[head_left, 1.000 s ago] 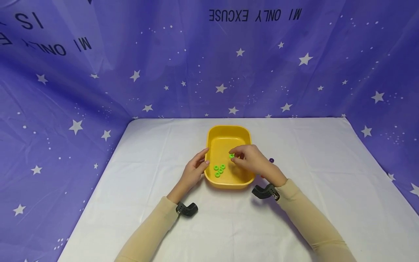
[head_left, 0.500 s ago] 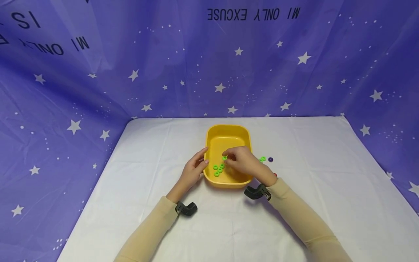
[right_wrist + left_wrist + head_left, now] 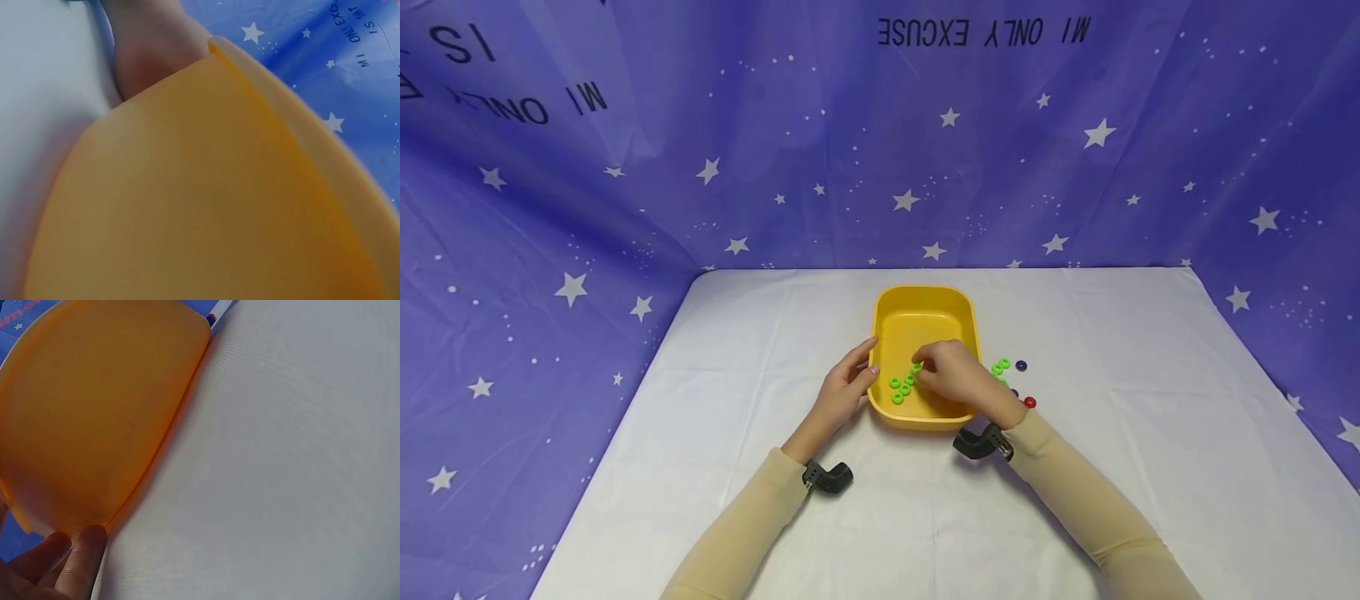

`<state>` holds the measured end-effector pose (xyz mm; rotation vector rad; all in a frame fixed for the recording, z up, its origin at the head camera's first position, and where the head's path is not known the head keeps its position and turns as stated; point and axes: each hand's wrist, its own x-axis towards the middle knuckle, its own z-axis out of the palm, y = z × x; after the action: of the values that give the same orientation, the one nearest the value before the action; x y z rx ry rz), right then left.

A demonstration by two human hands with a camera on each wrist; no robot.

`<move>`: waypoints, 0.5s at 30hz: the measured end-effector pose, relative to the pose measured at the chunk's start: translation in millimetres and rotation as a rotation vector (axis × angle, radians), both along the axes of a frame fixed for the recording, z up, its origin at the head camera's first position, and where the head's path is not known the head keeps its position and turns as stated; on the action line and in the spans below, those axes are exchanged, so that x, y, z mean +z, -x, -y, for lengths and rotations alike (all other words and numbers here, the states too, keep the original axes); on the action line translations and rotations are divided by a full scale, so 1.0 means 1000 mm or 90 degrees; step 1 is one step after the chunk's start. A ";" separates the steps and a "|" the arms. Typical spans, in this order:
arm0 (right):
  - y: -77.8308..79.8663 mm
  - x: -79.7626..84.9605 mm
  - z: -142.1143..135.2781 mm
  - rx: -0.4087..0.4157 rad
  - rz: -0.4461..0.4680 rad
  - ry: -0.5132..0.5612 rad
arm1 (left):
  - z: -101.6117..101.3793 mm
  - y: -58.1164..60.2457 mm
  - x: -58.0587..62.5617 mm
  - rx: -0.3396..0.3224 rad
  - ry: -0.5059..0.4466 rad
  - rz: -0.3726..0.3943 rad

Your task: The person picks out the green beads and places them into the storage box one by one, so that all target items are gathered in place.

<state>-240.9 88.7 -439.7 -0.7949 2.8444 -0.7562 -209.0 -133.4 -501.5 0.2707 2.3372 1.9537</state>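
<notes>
Small green plastic ring sits pinched in the right hand grip, low inside the yellow rectangular plastic tray, just at 1 o'clock of the green ring cluster on the tray floor. Left hand rests with relaxed fingers against the tray's 9 o'clock wall. At 3 o'clock of the tray, on the white-clothed counter: more green rings, a purple ring, a red ring.
</notes>
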 end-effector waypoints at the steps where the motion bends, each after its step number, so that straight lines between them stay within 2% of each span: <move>1: 0.000 -0.001 0.000 -0.003 0.004 -0.006 | 0.000 0.000 0.001 -0.001 0.000 0.004; 4: -0.001 -0.001 0.001 -0.006 0.018 -0.026 | 0.000 -0.002 0.006 -0.007 0.004 0.016; 10: -0.001 -0.004 0.002 0.001 0.039 -0.057 | -0.002 -0.015 0.031 -0.016 -0.003 0.011; 15: 0.000 -0.005 0.002 0.000 0.052 -0.065 | -0.002 -0.018 0.035 -0.015 -0.011 0.005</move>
<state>-240.6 86.3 -444.9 -0.7317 2.7843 -0.6222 -191.2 -131.1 -466.3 0.2898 2.3022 1.9607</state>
